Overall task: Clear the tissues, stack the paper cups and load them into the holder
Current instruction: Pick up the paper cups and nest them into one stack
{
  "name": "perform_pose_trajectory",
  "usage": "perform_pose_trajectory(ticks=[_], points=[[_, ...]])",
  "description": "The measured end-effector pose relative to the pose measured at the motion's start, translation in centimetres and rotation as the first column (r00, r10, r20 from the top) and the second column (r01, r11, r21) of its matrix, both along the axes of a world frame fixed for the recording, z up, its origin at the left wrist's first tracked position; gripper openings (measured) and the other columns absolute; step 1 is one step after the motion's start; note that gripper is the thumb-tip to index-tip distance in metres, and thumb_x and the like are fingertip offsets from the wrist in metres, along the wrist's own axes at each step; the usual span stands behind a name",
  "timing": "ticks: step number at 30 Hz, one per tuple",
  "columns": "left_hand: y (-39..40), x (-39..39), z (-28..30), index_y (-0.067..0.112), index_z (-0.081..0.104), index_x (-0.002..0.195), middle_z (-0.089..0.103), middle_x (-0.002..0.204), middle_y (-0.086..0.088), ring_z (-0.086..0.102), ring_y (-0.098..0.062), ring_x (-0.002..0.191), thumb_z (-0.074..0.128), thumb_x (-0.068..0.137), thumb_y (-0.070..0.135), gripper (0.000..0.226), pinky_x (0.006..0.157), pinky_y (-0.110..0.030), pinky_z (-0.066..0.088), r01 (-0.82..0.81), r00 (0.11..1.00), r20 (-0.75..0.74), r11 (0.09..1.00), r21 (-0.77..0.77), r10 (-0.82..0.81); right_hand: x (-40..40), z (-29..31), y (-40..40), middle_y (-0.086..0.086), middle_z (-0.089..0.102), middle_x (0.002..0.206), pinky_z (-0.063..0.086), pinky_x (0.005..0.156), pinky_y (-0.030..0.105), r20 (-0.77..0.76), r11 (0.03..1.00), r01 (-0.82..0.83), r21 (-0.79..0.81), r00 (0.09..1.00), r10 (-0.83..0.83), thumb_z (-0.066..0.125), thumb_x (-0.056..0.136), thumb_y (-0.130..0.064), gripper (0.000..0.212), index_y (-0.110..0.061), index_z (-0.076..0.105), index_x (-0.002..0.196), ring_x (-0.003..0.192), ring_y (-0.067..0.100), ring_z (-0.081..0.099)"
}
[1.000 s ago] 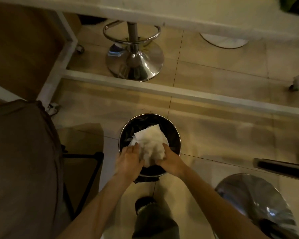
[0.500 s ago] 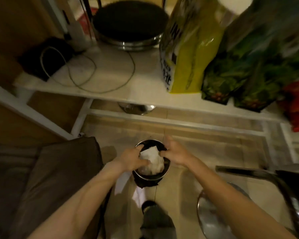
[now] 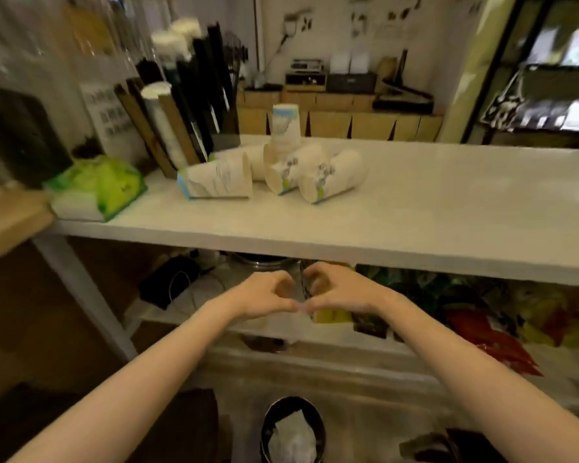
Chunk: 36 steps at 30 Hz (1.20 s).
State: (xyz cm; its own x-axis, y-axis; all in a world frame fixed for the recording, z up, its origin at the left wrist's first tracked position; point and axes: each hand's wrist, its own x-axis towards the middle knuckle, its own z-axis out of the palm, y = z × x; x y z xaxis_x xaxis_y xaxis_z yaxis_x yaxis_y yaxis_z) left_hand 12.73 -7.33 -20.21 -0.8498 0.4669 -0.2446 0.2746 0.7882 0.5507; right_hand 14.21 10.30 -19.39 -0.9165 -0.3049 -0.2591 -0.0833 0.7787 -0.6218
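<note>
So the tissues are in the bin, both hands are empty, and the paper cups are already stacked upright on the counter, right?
Not quite. The head view shows the cups not stacked: most lie on their sides on the counter, with only one standing, upside down. The rest holds: the tissues are in the bin, and the left hand and right hand look empty.

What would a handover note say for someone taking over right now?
Left hand and right hand: both empty, fingertips touching, held below the counter edge.
Tissues: in the bin on the floor; none visible on the counter.
Cups: several lying on their sides on the counter, one upside down behind them.
Holder: at the counter's left, already holding some cups.
Done: tissues cleared.
Left: stack the cups, load the holder.
</note>
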Motion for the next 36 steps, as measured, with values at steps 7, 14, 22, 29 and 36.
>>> perform_pose_trajectory(ticks=[7,14,22,29,36], points=[[0.3,-0.1,8.6,0.019,0.042,0.128,0.059,0.122,-0.008,0.059,-0.019,0.104,0.062,0.079,0.037,0.056,0.090,-0.031,0.047,-0.052,0.961,-0.263,0.991,0.122,0.083,-0.6,9.0,0.2,0.005,0.060,0.117,0.042,0.080,0.026,-0.259,0.999,0.026,-0.042,0.965,-0.036,0.073,0.073,-0.036,0.072,-0.022,0.039,0.134,0.095,0.016,0.055],[0.9,-3.8,11.5,0.023,0.038,0.132,0.054,0.123,-0.001,0.051,-0.012,0.101,0.064,0.079,0.037,0.061,0.083,-0.025,0.042,-0.091,0.886,-0.422,0.964,0.249,0.193,-4.7,11.5,0.9,0.004,0.054,0.124,0.051,0.086,0.031,-0.336,0.998,0.028,-0.057,0.941,-0.045,0.073,0.073,-0.034,0.072,-0.025,0.037,0.134,0.099,0.017,0.057],[0.4,-10.1,12.4,0.029,0.022,0.139,0.039,0.140,0.003,0.041,-0.013,0.124,0.069,0.073,0.036,0.082,0.102,-0.029,0.038,-0.148,0.806,-0.551,0.975,0.167,0.217,-13.9,14.0,1.7,0.004,0.052,0.124,0.048,0.079,0.027,-0.448,0.997,-0.063,-0.053,0.893,0.032,0.075,0.071,-0.030,0.075,-0.024,0.037,0.135,0.100,0.016,0.054],[-2.3,-14.6,11.7,0.028,0.015,0.142,0.029,0.148,0.005,0.032,-0.016,0.134,0.077,0.061,0.042,0.103,0.109,-0.033,0.031,-0.325,0.760,-0.552,0.936,0.135,0.343,-20.4,13.5,0.3,0.004,0.051,0.131,0.041,0.084,0.024,-0.445,0.988,-0.140,-0.060,0.890,0.099,0.078,0.069,-0.028,0.079,-0.021,0.037,0.136,0.105,0.013,0.047],[-4.9,-17.4,9.5,0.029,0.015,0.142,0.025,0.150,0.007,0.024,-0.015,0.137,0.079,0.055,0.045,0.108,0.113,-0.036,0.025,-0.405,0.807,-0.464,0.914,0.014,0.365,-23.9,12.2,-2.8,0.002,0.043,0.141,0.043,0.097,0.031,-0.411,0.981,-0.195,0.018,0.893,0.186,0.076,0.072,-0.022,0.079,-0.023,0.034,0.138,0.126,0.020,0.043]])
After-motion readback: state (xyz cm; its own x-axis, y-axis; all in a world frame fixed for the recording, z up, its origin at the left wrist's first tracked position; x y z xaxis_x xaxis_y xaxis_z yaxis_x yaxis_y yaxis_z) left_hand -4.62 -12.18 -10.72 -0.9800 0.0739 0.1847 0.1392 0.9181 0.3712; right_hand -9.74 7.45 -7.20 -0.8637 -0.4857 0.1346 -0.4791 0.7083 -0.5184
